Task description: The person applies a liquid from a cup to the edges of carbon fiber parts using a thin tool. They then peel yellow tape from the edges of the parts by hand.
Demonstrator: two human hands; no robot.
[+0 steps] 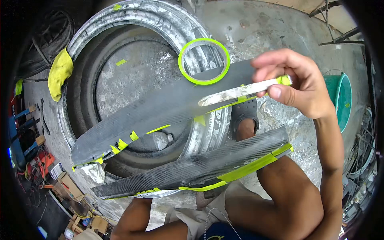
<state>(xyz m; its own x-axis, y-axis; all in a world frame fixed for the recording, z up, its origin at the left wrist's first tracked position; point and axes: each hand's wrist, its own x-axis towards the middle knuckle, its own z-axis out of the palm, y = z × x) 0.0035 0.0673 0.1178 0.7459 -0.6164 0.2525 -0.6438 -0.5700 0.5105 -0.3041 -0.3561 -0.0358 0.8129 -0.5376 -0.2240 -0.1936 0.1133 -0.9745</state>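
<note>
The white-smeared stick (236,94) seems to be at the handling stage, held aloft; guiding it calls for a steady pinch and room beside the tape roll (206,82). The right hand's (305,89) fingers grasp its taped end, its bare length reaching left over the dark panel (160,100); contact there cannot be told. The left hand is out of view.

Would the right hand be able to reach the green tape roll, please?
Probably yes: nothing seems to block the right hand from the green tape roll, though the fingers hold a white stick.
</note>
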